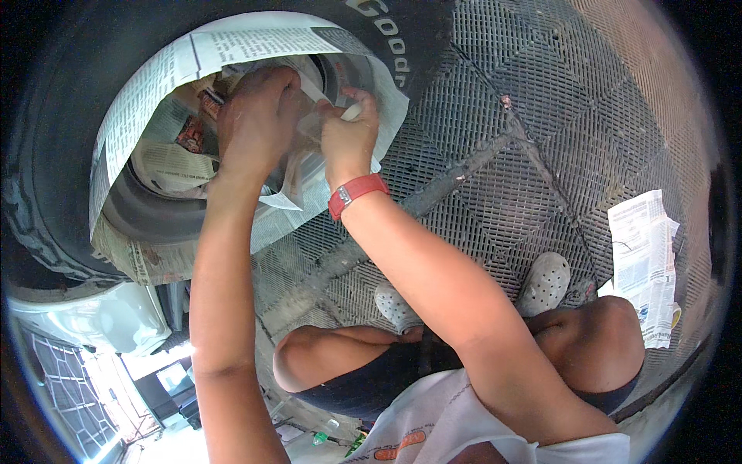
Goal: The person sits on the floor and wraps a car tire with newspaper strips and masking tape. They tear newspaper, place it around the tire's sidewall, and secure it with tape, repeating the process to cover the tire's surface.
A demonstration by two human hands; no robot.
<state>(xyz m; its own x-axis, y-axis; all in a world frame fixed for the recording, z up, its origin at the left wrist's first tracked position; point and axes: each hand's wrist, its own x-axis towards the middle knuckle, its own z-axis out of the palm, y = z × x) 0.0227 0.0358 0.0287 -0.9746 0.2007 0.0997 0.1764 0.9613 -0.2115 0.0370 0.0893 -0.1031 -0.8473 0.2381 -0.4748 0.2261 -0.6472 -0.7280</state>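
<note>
Inside the newspaper ring around a wheel, both hands work close together. My left hand (pixel 259 127) reaches over the wheel's centre with its back toward me; it is slightly blurred, and its curled fingertips are hidden. To its right, my right hand (pixel 350 143), with a red wristband, is closed on a white strip of tape (pixel 311 83) that runs up between the hands. Newspaper (pixel 170 166) covers part of the wheel's inside, and a loose flap of it hangs below the hands. The newspaper ring (pixel 124 143) lies between the rim and the black tire (pixel 54 155).
Dark ribbed floor tiles (pixel 479 224) spread to the right of the wheel. Torn newspaper sheets (pixel 641 263) lie at the far right. My bent knees and light clogs (pixel 545 282) are below. A glossy pale car panel (pixel 93 317) shows at lower left.
</note>
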